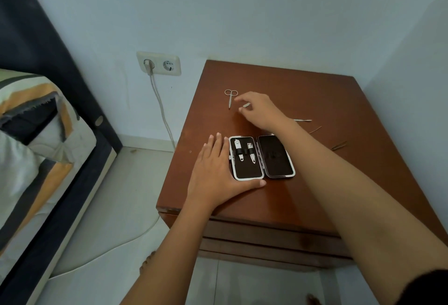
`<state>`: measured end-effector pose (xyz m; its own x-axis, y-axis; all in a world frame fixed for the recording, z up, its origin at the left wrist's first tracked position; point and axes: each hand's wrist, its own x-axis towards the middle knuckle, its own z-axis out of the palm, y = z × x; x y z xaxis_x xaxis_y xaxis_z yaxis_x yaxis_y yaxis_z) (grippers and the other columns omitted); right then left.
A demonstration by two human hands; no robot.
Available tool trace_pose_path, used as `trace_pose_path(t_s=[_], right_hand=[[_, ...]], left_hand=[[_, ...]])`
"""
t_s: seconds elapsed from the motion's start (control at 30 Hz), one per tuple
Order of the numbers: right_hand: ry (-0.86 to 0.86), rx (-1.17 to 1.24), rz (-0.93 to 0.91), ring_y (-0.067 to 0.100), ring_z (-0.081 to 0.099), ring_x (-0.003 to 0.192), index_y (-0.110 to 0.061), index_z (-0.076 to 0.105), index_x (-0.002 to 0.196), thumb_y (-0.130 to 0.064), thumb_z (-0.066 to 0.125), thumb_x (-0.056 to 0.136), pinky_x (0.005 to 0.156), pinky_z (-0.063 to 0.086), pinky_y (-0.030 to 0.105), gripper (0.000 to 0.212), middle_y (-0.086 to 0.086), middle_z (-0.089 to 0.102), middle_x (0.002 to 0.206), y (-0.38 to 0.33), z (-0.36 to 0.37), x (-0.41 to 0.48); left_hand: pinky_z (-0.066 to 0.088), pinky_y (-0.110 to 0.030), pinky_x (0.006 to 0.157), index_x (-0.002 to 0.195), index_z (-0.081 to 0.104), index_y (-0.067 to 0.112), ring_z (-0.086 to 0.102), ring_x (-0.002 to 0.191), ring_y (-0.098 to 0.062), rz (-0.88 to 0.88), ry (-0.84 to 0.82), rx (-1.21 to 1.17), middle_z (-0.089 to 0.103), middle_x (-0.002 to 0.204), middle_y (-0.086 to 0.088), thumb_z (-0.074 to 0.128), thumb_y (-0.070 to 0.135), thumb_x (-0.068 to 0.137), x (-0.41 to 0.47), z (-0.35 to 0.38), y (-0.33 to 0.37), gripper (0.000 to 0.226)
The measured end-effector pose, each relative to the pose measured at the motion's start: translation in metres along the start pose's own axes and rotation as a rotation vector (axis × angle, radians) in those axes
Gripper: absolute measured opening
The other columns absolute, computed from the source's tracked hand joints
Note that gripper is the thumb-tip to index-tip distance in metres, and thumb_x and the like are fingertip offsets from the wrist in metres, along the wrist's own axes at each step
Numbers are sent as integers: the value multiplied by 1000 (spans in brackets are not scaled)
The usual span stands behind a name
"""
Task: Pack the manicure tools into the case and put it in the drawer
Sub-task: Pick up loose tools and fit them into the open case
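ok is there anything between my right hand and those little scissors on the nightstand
Nothing visible. The right hand hovers just right of the scissors, with only bare nightstand top between them. A small metal piece sits at its fingertips, so that hand may not be free. The open case lies nearer you, out of the path.

A bedroom in a home. Shown by a bed (pixel 36 135) with striped bedding and a dark frame at left, a brown wooden nightstand surface (pixel 315 101) with drawers (pixel 266 239) in the corner, plain pale walls, and a double wall socket (pixel 158 63) with one cord plugged in.
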<state>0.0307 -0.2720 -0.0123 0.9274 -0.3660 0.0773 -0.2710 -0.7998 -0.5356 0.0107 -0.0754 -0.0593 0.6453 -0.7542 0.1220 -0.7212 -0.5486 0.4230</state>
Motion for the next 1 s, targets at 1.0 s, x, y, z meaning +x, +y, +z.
trace_pose_path(t_s=[1.0], right_hand=[[89, 15, 38, 12, 58, 78, -12, 71, 87, -13, 72, 77, 78, 50, 23, 10, 3, 64, 90, 11, -2, -2]], left_hand=[[-1, -33, 117, 150, 12, 14, -2, 148, -19, -12, 6, 3, 7, 160, -6, 41, 93, 53, 0, 0, 2, 128]])
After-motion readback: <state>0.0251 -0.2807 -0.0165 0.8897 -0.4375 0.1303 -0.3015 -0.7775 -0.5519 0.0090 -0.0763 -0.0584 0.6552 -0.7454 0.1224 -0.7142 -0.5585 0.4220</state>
